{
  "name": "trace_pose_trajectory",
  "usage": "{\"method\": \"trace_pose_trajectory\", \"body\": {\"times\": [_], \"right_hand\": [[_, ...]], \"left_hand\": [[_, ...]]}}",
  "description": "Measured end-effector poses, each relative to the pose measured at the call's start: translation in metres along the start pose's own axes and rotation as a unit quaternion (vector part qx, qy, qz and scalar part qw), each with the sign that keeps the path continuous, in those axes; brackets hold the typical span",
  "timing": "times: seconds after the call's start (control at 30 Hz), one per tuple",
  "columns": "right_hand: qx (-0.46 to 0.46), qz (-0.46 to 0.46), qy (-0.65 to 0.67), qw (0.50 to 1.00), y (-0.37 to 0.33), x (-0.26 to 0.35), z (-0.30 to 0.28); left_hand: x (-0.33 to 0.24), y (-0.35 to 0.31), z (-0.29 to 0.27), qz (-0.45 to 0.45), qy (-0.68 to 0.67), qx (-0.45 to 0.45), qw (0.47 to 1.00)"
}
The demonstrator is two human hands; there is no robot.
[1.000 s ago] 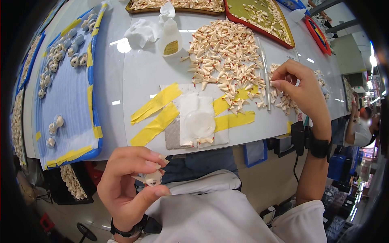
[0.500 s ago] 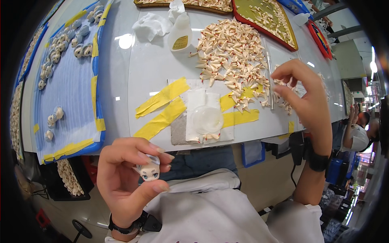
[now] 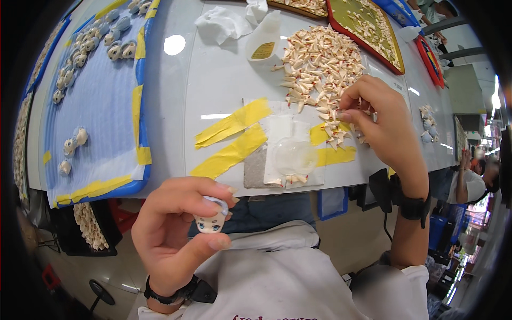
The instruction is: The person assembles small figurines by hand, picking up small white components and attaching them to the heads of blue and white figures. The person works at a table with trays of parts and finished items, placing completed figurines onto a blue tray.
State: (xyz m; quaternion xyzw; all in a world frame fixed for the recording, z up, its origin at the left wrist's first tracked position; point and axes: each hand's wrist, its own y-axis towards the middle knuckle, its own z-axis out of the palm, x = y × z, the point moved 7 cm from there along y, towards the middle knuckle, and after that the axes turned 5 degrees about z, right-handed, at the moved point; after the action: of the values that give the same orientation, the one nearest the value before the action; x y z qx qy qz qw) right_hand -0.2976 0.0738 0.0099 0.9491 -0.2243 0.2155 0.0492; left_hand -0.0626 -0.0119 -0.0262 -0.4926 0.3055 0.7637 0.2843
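In my left hand (image 3: 176,234), between thumb and fingers, is a small doll head (image 3: 209,224) with blue eyes and a pale blue top, its face upward, in front of the table edge. My right hand (image 3: 381,120) reaches to the near right side of a pile of small cream pointed pieces (image 3: 320,66) with red tips. Its thumb and forefinger are pinched together there; what lies between them, if anything, is too small to tell. Between the hands, a clear round dish (image 3: 295,156) rests on white paper (image 3: 276,128), with a few pointed pieces (image 3: 296,178) at its near edge.
To the left lies a blue tray (image 3: 101,133) with several doll heads (image 3: 80,48). Yellow tape strips (image 3: 232,124) flank the paper. A white bottle (image 3: 263,42) and crumpled tissue (image 3: 223,24) stand farther back. A red-rimmed tray (image 3: 368,50) is at the far right.
My right hand has moved left and slightly down to the pile, and its fingers have closed together. The doll head has turned slightly in my left hand. The whole view has shifted a little.
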Motion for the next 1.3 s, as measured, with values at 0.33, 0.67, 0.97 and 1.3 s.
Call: {"method": "trace_pose_trajectory", "body": {"times": [0.33,0.67,0.97,1.3], "right_hand": [[-0.026,0.01,0.03,0.999,-0.005,-0.002,-0.008],[-0.081,0.072,0.284,0.953,-0.036,0.007,-0.024],[-0.072,0.083,0.531,0.84,-0.077,0.014,0.002],[-0.094,0.074,0.58,0.805,-0.093,0.016,0.019]], "left_hand": [[0.007,0.003,0.005,-0.073,-0.046,-0.065,0.994],[0.009,0.002,0.008,-0.109,-0.042,-0.054,0.992],[0.008,-0.002,0.01,-0.042,-0.073,-0.006,0.996],[0.015,0.0,0.015,-0.083,0.013,-0.075,0.994]]}}
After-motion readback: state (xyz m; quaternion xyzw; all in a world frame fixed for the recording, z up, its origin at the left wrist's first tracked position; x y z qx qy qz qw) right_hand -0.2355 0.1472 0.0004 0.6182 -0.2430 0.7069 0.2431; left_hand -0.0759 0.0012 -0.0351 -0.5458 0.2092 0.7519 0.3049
